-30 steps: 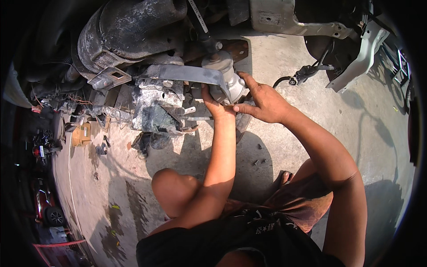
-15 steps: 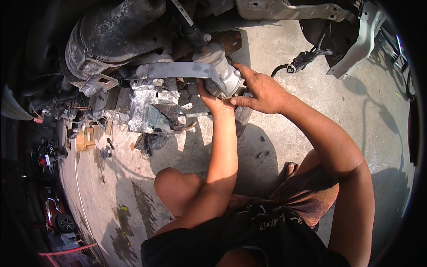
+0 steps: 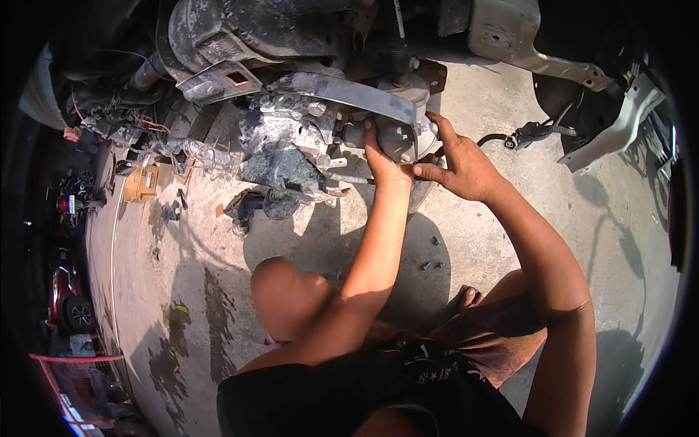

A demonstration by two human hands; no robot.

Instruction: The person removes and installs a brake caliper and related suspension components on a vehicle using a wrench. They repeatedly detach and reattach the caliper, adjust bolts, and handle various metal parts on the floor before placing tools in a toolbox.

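A silver-grey cast-metal housing (image 3: 399,138), rounded at its right side, sits under a flat grey curved arm (image 3: 349,96) of the vehicle's underparts. From below, my left hand (image 3: 387,166) grips this housing, its thumb raised along the near face and its other fingers hidden underneath. My right hand (image 3: 466,166) is curled at the housing's right end, index finger near the top and thumb at the lower edge. Above the housing stands a dark rod (image 3: 397,54). Left of it is a dirty, whitish metal assembly (image 3: 287,146).
Several bolts (image 3: 435,266) lie on the concrete floor (image 3: 502,240) below my hands. A black cable connector (image 3: 510,140) hangs at the right near a pale metal bracket (image 3: 619,124). Above left is a large dark pipe (image 3: 240,33). A cardboard box (image 3: 140,183) stands farther left.
The view has shifted, so the vehicle parts appear farther right and, on the left, higher. Both hands stay at the housing, with little visible change in their grip.
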